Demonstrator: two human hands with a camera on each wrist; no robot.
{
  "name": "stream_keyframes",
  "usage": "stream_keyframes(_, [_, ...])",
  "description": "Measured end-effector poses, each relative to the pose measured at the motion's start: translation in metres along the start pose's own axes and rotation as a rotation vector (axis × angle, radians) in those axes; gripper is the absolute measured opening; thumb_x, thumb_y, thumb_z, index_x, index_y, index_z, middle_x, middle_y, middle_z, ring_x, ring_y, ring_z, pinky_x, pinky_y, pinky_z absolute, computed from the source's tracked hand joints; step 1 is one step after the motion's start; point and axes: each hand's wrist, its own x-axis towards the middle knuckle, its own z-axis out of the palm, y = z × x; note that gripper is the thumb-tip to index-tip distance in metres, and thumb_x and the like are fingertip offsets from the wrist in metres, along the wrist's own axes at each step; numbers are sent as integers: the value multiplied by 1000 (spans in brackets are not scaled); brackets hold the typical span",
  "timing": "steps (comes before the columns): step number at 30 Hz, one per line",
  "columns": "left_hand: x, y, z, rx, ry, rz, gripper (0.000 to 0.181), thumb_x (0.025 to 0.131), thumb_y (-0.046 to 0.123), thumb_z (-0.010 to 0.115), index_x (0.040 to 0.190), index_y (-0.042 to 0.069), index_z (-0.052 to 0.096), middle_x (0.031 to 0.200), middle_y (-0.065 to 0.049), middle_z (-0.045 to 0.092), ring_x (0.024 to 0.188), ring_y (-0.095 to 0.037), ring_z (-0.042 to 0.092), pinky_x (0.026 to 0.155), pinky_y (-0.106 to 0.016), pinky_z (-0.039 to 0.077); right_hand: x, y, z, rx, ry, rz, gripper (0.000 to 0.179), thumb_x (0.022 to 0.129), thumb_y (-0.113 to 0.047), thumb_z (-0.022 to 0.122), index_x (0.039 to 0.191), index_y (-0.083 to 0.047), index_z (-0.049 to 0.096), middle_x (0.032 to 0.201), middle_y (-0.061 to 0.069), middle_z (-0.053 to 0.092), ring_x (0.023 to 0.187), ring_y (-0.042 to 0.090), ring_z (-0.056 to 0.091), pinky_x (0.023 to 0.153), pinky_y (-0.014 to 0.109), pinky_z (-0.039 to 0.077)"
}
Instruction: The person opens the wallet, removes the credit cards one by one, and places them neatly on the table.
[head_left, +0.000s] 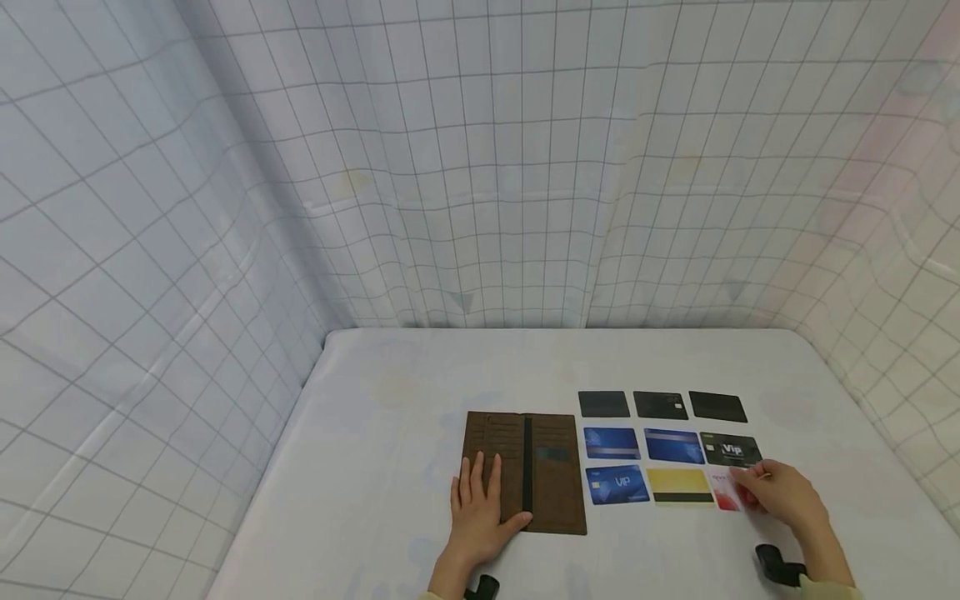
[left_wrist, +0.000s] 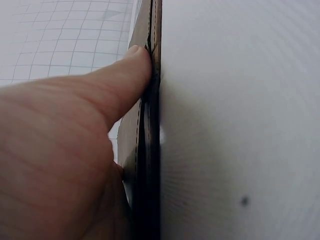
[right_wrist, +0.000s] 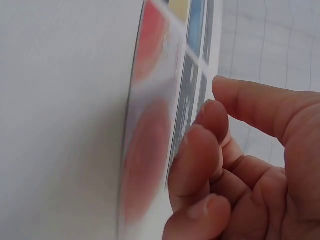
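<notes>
A brown wallet (head_left: 558, 500) lies spread on the white table, a dark strap (head_left: 527, 467) down its middle. My left hand (head_left: 476, 512) rests on its left half with fingers straight; the left wrist view shows the thumb at the wallet's stitched edge (left_wrist: 156, 35). To the right, my right hand (head_left: 786, 493) is over the right end of a white-and-red card (head_left: 723, 490). In the right wrist view its fingers are loosely bent close to the glossy card (right_wrist: 150, 40), thumb and forefinger apart. Whether the fingertips touch the card cannot be made out.
Beside the white-and-red card lies a yellow card (head_left: 681, 482), then a blue VIP card (head_left: 617, 485). Behind are two blue cards (head_left: 612, 443) and a black VIP card (head_left: 731, 450). Dark cards (head_left: 660, 406) form the back row. Grid-patterned curtains (head_left: 480, 192) surround the table.
</notes>
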Motion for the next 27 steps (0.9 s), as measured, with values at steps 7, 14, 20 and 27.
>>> stream_keyframes(7, [1,-2,-1,10,6,2,94,85,53,62,149,-2,20,151,-29,7,138,-47,-3,103,-62,-2,18,-44,25,17,-29,-216,35,91,-36,62,82,-3,55,66,3,51,59,19,48,51,31,39])
stream_keyframes(14, [2,-2,-1,7,3,5,93,85,52,63,149,-2,21,151,-29,7,137,-47,-3,103,-62,-1,35,-99,56,-23,-58,-428,26,88,-31,67,83,-6,61,67,1,51,61,17,48,54,31,38])
stream_keyframes(20, [2,-3,1,12,0,6,94,85,53,62,149,-1,20,151,-29,7,138,-47,-3,103,-62,-1,44,-134,84,-18,-136,-531,22,85,-32,71,80,-11,62,69,-2,53,62,15,47,55,30,38])
stream_keyframes(27, [1,-1,2,15,10,3,95,84,54,62,149,-2,21,151,-29,7,138,-46,-3,103,-62,-1,44,-157,106,-48,-231,-679,22,81,-35,75,77,-17,63,70,-7,55,62,11,48,55,28,41])
